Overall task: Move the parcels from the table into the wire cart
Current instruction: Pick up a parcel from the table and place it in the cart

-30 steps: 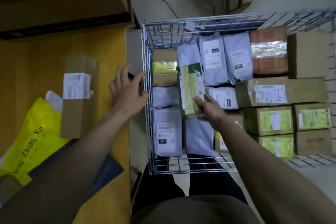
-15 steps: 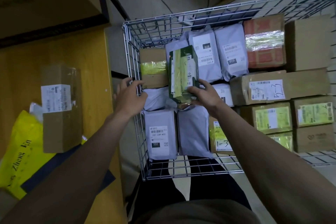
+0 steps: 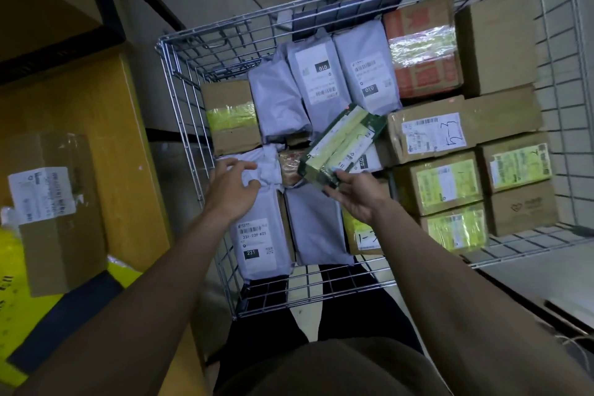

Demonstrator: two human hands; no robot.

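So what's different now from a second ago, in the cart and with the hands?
The left hand left the cart's rim and now rests on a grey mailer inside. The right hand keeps its grip on the green packet, tipped from upright to slanting right. The stacked boxes stayed put.

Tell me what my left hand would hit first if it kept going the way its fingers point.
The left hand points right, across the grey mailer it already touches. Going on, it would probably meet the green and yellow parcel in the right hand, though depth is unclear.
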